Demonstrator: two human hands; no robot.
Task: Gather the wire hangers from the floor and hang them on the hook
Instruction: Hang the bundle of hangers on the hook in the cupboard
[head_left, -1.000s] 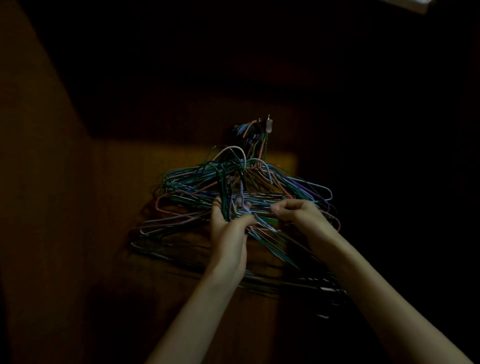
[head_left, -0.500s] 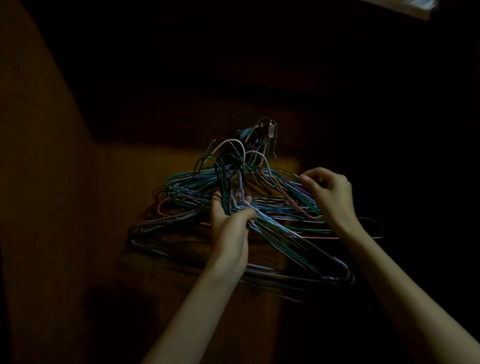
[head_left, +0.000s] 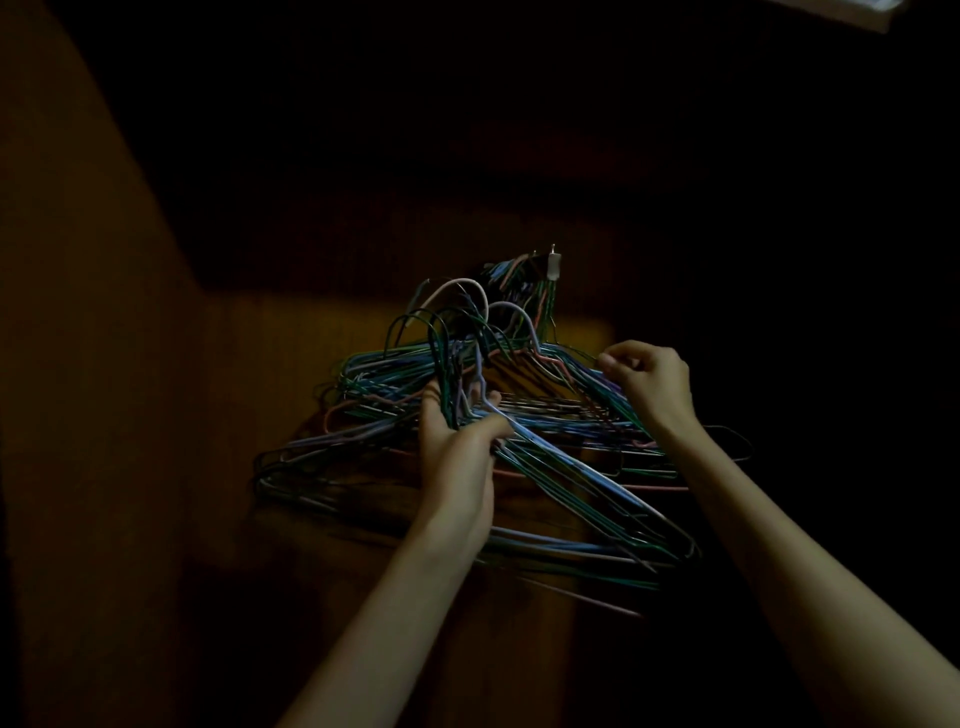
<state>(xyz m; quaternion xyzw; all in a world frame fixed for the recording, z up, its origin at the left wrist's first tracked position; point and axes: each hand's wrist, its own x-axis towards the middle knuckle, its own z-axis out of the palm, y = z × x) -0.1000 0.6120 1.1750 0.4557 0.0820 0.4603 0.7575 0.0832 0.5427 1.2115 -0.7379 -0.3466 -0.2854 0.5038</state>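
A thick bundle of coloured wire hangers (head_left: 561, 467) is held up against a dark wooden wall. My left hand (head_left: 457, 447) grips the bundle by the necks, fingers wrapped around several wires. My right hand (head_left: 649, 384) pinches the shoulder wires at the bundle's upper right. A small white hook (head_left: 554, 264) is on the wall just above, with several hangers' tops (head_left: 511, 275) bunched on it. The free hook ends of the held hangers (head_left: 457, 306) arch just below and left of the hook.
A wooden wall (head_left: 311, 338) faces me, with a lit yellowish patch behind the hangers. A wooden side panel (head_left: 78, 364) stands on the left. A pale object (head_left: 852, 8) shows at the top right corner. The rest is dark.
My right hand went from the bundle's centre, beside my left hand, up and right to its upper right shoulder. The bundle has risen slightly toward the hook.
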